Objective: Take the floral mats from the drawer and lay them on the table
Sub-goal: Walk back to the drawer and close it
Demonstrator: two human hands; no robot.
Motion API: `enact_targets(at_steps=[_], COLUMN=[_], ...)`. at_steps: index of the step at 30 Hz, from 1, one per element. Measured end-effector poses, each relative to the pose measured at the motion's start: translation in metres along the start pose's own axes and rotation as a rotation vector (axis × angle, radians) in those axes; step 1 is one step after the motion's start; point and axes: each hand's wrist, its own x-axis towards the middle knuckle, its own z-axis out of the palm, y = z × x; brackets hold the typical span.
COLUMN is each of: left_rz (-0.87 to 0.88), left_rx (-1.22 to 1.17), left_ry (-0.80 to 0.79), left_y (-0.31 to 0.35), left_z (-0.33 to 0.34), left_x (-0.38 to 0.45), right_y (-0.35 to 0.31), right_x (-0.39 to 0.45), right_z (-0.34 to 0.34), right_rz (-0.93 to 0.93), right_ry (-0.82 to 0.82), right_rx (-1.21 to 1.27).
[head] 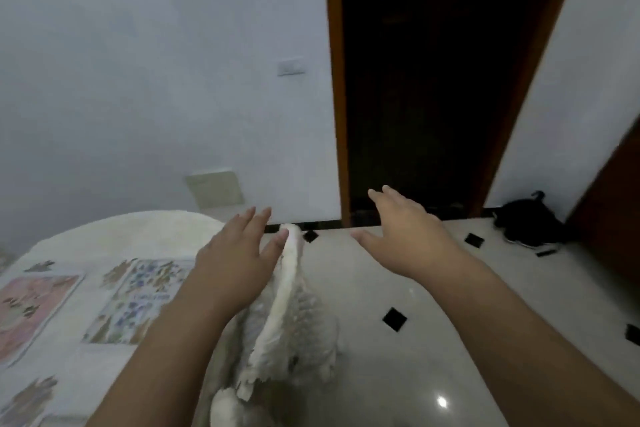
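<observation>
- The left hand [235, 246] is stretched forward, palm down, above the right edge of the worktop [114, 236]; its fingers [256, 218] are straight and slightly spread, and hold nothing.
- The right hand [405, 236] reaches forward over the floor [433, 340], palm down, fingers straight and spread, thumb pointing left; it holds nothing.
- The two hands are apart, with the white fringe [287, 305] of the worktop's cover showing between the forearms.
- The worktop is round-edged and covered with a white cloth; its fringed border hangs down at the right side, just beside the left thumb.
- Two floral mats lie flat on the worktop: a blue-flowered mat [142, 298] partly hidden under the left forearm, and a pink mat [31, 308] to its left, near the frame edge. They lie near each other without touching.
- The floor is pale glossy tile with small black diamond insets.
- Ahead stands a dark doorway [422, 80] with a brown wooden frame, set in a white wall.
- A light switch [291, 66] sits on the wall left of the doorway, with a pale square panel [214, 189] lower down.
- A black bag [526, 222] lies on the floor right of the doorway, against the wall.
</observation>
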Motion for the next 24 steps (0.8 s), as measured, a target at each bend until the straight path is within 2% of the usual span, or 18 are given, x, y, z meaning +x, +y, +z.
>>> enact_targets(at_steps=[4, 11, 18, 24], left_rz=[0.269, 0.584, 0.883, 1.136], left_rx=[-0.004, 0.066, 0.036, 0.067], left_ry=[-0.088, -0.175, -0.299, -0.406], left_y=[0.100, 0.272, 0.426, 0.534], left_z=[0.036, 0.106, 0.156, 0.207], left_x=[0.049, 0.104, 0.129, 0.149], right_y=[0.104, 0.247, 0.352, 0.417], right_x=[-0.020, -0.049, -0.084, -0.115], right_z=[-0.033, -0.076, -0.129, -0.138], right_rz=[0.295, 0.608, 0.895, 1.179], right_ry=[0.115, 0.247, 0.364, 0.426], right_rx=[-0.010, -0.003, -0.058, -0.034])
